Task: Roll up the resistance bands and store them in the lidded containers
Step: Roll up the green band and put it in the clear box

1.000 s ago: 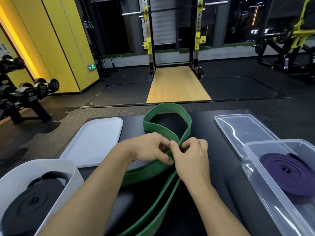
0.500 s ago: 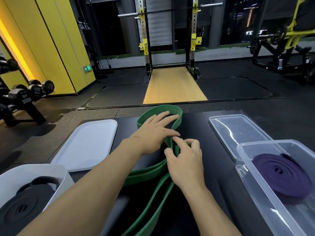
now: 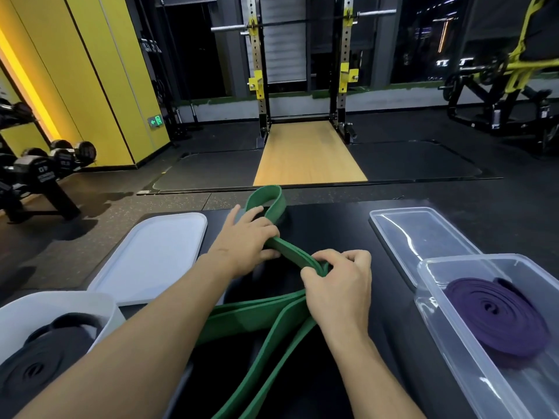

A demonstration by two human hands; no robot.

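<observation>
Over the black counter (image 3: 332,225), the left hand (image 3: 245,246) grips the green resistance band (image 3: 290,255) just below its far loop, and the right hand (image 3: 338,285) pinches a fold. The clear container (image 3: 447,337) holds a coiled purple band (image 3: 496,316). The white container (image 3: 75,297) holds a coiled black band (image 3: 39,358).

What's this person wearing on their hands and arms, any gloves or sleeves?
Nothing visible. The left hand and right hand are bare, no gloves, rings or watch, and both forearms are uncovered to the frame edge, no sleeves.
</observation>
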